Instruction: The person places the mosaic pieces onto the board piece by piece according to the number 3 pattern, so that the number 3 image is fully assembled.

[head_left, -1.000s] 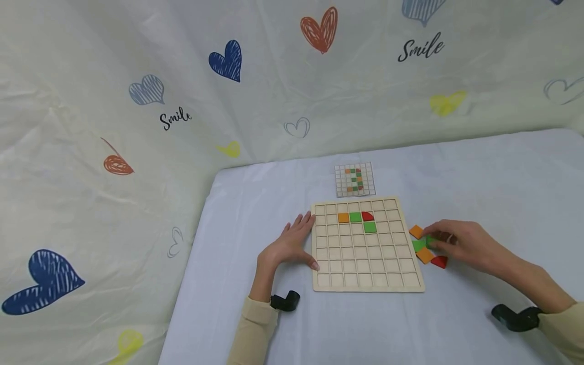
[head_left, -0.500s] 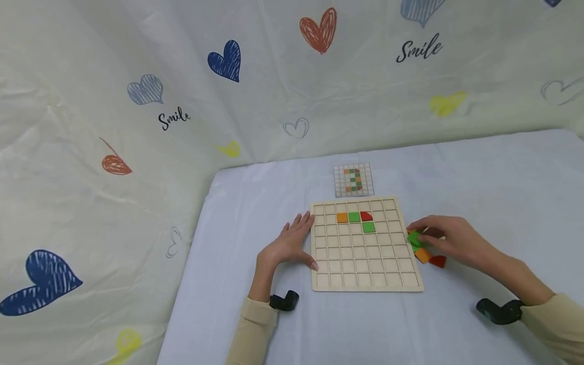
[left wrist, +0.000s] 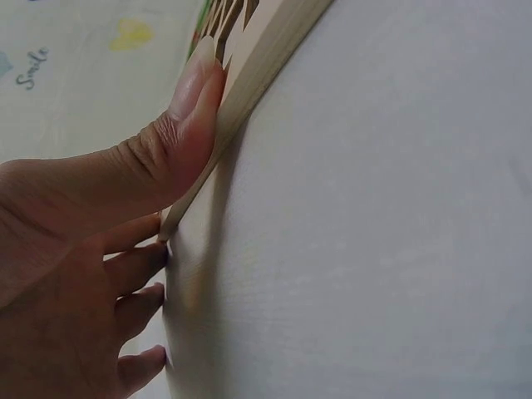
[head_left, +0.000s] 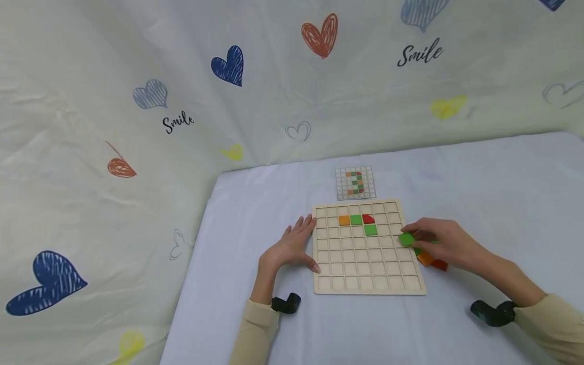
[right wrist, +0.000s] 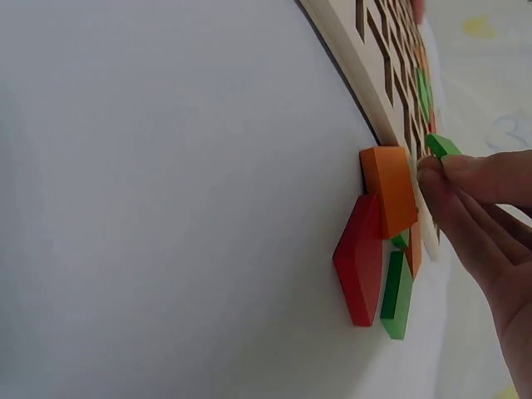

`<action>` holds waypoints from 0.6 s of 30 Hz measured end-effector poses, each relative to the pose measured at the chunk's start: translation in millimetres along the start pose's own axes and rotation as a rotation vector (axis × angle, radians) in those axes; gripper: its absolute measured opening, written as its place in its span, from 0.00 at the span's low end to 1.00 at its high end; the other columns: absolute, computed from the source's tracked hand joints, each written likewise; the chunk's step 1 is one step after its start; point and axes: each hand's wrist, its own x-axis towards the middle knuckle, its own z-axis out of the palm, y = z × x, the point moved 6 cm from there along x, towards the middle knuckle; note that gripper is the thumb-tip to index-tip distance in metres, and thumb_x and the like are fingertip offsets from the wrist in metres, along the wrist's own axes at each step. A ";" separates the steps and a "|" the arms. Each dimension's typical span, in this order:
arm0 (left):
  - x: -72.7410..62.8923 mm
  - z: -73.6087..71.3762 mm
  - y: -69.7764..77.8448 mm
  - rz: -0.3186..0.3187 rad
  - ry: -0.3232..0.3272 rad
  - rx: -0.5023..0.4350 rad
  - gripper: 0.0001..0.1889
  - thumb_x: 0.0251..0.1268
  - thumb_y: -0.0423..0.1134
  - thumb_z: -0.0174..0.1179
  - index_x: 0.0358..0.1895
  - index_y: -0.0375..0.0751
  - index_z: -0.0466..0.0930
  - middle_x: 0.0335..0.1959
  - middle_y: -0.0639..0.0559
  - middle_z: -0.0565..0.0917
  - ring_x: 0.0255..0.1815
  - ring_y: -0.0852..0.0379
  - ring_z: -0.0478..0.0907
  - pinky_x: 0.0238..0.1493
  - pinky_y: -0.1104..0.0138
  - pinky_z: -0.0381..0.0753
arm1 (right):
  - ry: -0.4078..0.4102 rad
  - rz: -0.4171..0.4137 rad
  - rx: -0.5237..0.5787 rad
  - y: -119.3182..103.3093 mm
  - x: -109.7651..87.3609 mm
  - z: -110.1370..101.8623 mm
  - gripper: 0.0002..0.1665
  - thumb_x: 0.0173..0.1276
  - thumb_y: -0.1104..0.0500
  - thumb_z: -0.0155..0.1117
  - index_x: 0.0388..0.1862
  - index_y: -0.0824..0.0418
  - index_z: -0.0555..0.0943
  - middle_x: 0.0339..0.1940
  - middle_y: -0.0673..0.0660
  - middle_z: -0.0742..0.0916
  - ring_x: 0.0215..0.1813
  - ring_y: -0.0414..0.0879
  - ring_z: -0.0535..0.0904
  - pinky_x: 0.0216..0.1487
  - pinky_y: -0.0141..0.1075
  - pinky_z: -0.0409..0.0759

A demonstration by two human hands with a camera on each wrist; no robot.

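Observation:
A wooden grid board (head_left: pixel 353 257) lies on the white cloth. My left hand (head_left: pixel 289 246) rests along its left edge, fingers spread, and the thumb (left wrist: pixel 195 96) touches the rim in the left wrist view. My right hand (head_left: pixel 447 243) pinches a green square tile (head_left: pixel 406 239) between thumb and fingers, just over the board's right edge. Set in the grid are an orange tile (head_left: pixel 344 220), a green tile (head_left: pixel 356 220), a red tile with a rounded corner (head_left: pixel 368 219), and another green tile (head_left: pixel 370 230) below the red one.
Beside the board's right edge, partly under my right hand, lie loose tiles: an orange one (right wrist: pixel 391 191), a red one (right wrist: pixel 359 262), a green one (right wrist: pixel 397 295) and others partly hidden. Behind the board lies a printed pattern card (head_left: pixel 356 182). A heart-printed curtain (head_left: pixel 274 91) hangs behind.
My right hand has picked the green tile from the loose pile and moved it left to the board's edge. The left hand stays in place.

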 end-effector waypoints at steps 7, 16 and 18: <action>-0.3 1.8 -2.1 0.004 0.000 -0.003 0.70 0.44 0.50 0.84 0.85 0.45 0.40 0.87 0.52 0.39 0.87 0.51 0.33 0.86 0.51 0.36 | -0.018 -0.012 0.036 -7.0 10.2 6.4 0.19 0.57 0.67 0.80 0.49 0.63 0.88 0.41 0.51 0.91 0.37 0.37 0.86 0.40 0.31 0.88; -1.7 0.3 -0.5 0.012 0.004 -0.015 0.69 0.45 0.50 0.83 0.85 0.46 0.40 0.87 0.53 0.39 0.87 0.51 0.33 0.86 0.51 0.36 | -0.011 -0.066 0.013 -17.5 21.3 11.6 0.19 0.55 0.69 0.80 0.48 0.64 0.88 0.41 0.50 0.91 0.36 0.33 0.83 0.38 0.32 0.87; -1.1 0.0 -0.1 0.017 0.005 -0.012 0.69 0.45 0.50 0.84 0.85 0.45 0.40 0.87 0.52 0.40 0.87 0.51 0.33 0.86 0.50 0.36 | -0.020 -0.068 0.017 -19.2 24.8 13.6 0.19 0.56 0.68 0.80 0.48 0.64 0.88 0.40 0.49 0.90 0.36 0.33 0.82 0.38 0.32 0.87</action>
